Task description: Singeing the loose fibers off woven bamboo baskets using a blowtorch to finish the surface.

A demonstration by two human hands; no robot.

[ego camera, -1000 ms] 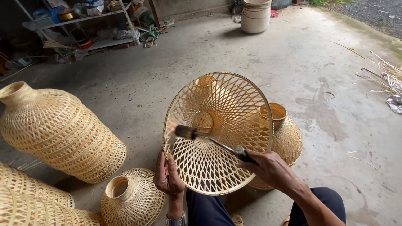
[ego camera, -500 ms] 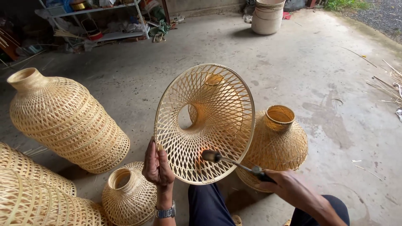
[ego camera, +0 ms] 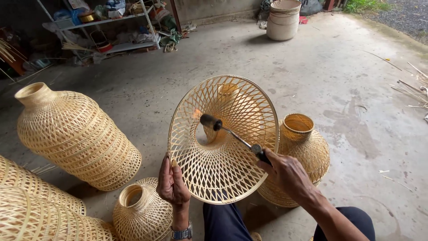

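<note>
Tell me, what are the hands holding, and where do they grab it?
Left hand grips the woven basket by its lower rim. Right hand holds the torch by its handle end.

I see the woven shade [ego camera: 223, 147] in pale straw yellow, open diamond lattice with a tighter weave toward its neck. Torch [ego camera: 232, 133]: black head, silver stem, small orange flame at the weave. Tall basket [ego camera: 80, 134] is tan, with horizontal bands over crisscross. Concrete floor [ego camera: 339, 89] is grey with darker stains. White bucket [ego camera: 283, 20] at back

You're getting soft, even daylight coming in from the upper right; shadows staying faint; shelves [ego camera: 102, 27] sitting dim.
</note>
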